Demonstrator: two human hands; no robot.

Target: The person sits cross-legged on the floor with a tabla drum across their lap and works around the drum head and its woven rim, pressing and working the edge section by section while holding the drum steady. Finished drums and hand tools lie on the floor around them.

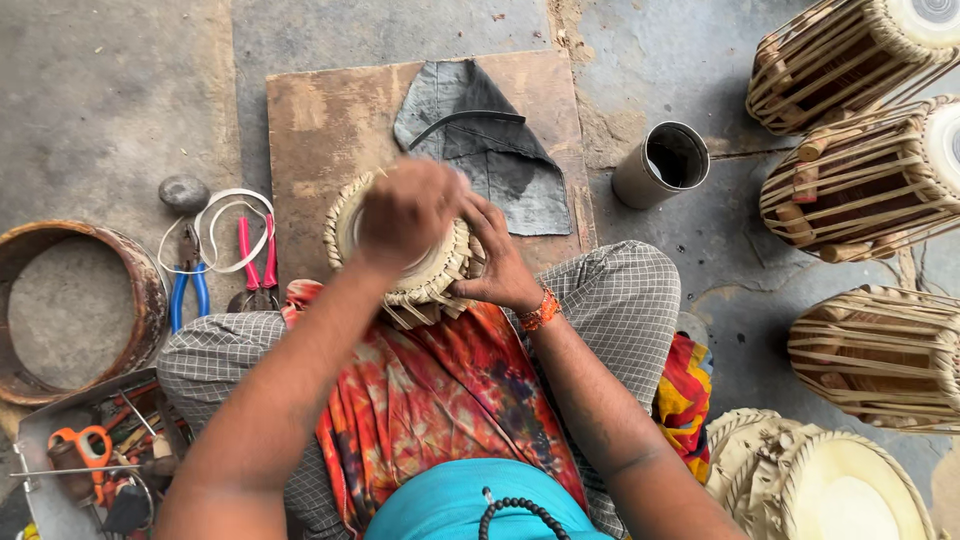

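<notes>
Hands first: my left hand (408, 212) is bunched into a fist over the head of a small drum (400, 262) laced with pale straps; what it pinches I cannot tell, as it is blurred. My right hand (500, 262) is spread against the drum's right side, fingers curled on the lacing. That drum rests at the edge of my lap, on a tie-dyed red cloth (440, 390), partly over a wooden board (330, 120). On the board lies a grey leather scrap (500, 165) with a dark curved strip across it. Left of the board sit a smooth stone (184, 192), red-handled and blue-handled pliers (190, 290), and a rusty metal ring (150, 300). A metal cup (660, 165) lies right of the board, finished drums (860, 190) beyond.
</notes>
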